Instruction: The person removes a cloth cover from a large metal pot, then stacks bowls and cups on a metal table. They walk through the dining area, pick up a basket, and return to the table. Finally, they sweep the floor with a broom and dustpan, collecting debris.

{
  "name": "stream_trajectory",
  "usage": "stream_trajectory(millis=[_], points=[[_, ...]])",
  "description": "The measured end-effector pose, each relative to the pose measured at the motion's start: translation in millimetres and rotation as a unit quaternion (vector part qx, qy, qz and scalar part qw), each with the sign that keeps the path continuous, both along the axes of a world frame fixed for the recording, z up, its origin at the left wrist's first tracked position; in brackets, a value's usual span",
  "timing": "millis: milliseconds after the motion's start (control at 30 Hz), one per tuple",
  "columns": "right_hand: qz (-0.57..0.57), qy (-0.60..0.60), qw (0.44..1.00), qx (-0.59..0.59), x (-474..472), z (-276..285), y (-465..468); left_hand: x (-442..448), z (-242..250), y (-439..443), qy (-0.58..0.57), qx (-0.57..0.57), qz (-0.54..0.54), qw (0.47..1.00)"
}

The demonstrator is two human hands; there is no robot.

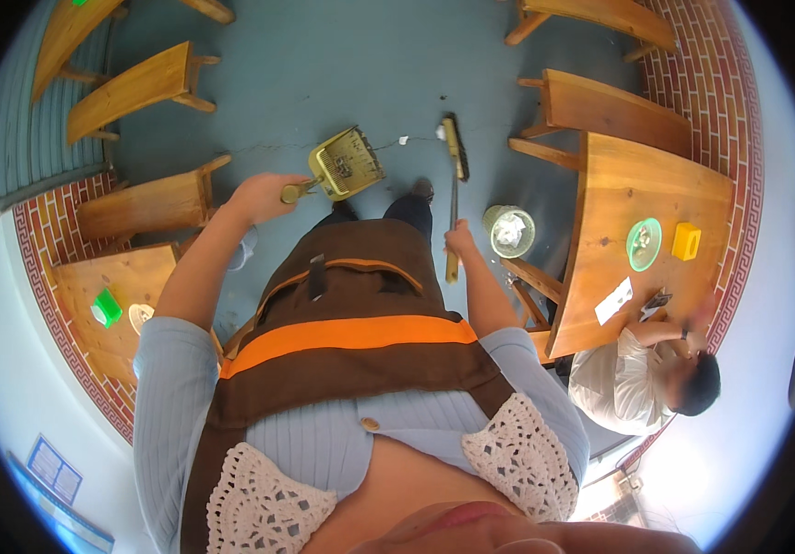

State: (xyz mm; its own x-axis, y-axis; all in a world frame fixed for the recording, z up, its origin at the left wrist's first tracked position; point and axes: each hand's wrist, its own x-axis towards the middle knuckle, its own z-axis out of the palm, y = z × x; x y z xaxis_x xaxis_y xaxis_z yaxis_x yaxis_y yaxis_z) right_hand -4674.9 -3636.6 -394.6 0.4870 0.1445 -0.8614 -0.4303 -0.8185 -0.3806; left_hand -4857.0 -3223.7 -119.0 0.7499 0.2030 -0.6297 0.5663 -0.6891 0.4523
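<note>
My left hand (264, 197) grips the handle of a yellow long-handled dustpan (349, 165), whose pan faces up and holds some dark debris. My right hand (461, 239) is closed around the shaft of a broom (454, 149) with a yellowish head and dark bristles, which rests by the floor to the right of the dustpan. A white paper scrap (404, 140) lies on the floor between pan and broom. Another white scrap (440, 132) is against the left side of the broom head.
A waste basket (510, 234) with crumpled white paper stands right of my right hand. Beyond it, a person (636, 381) sits at a wooden table (605, 180) with a green bowl (644, 244) and a yellow box (686, 242). Wooden benches (138, 208) line both sides.
</note>
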Motion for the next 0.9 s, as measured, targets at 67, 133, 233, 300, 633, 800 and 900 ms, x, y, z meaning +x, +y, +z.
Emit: stream_trajectory(millis=[67,133,233,300,633,800,900], points=[[0.116,-0.012,0.993,0.007,-27.9,7.8,13.4,-18.1,-4.8,1.5,-0.021,-0.004,0.003,1.0],[0.202,0.005,0.979,-0.004,-39.7,32.1,20.9,-35.0,-11.3,2.6,-0.026,-0.004,0.005,1.0],[0.102,0.209,0.969,0.079,-20.3,99.3,10.6,-59.4,-19.7,8.4,-0.036,-0.004,-0.006,0.999],[0.096,0.19,0.976,0.045,-25.6,128.7,9.5,-74.0,-24.0,9.4,-0.037,-0.007,-0.008,0.999],[0.153,0.194,0.967,0.055,-60.5,90.7,93.7,-120.3,-12.3,15.8,-0.012,0.002,0.006,1.0],[0.165,0.14,0.964,0.154,-40.4,157.9,89.5,-173.3,-3.5,50.6,-0.063,-0.006,0.109,0.992],[0.108,0.129,0.97,0.177,-27.3,187.1,119.3,-203.3,4.5,68.4,-0.054,0.001,0.218,0.974]])
